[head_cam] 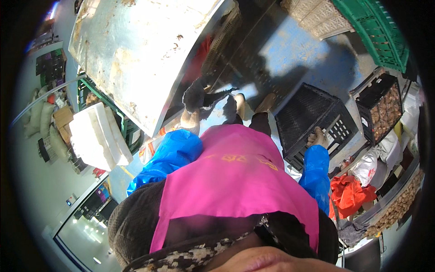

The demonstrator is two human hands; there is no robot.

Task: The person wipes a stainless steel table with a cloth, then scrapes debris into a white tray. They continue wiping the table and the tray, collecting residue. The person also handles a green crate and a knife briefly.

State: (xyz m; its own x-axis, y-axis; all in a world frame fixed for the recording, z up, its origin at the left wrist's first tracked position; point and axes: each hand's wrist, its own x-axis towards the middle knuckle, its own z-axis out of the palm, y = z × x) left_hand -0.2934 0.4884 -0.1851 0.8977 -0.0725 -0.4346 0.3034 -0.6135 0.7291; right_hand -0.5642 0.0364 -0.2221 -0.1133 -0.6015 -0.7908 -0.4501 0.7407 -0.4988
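My right hand (317,138), in a soiled light glove and a blue sleeve cover, grips the near rim of a black plastic crate (299,119) at my right. The crate has slotted side walls; no contents can be made out in it. My left hand (190,119), in a pale glove, hangs beside the corner of the metal table, just past its blue sleeve cover. Something dark with a ragged edge (193,97) lies just beyond the left hand; whether the hand holds it, I cannot tell.
A stained metal table (136,61) stands front left, white foam boxes (93,136) beside it. To the right are a black crate of brown produce (385,112), a green crate (380,37), a red bag (350,197) and white bags (365,168). Pale trays (319,17) lie ahead.
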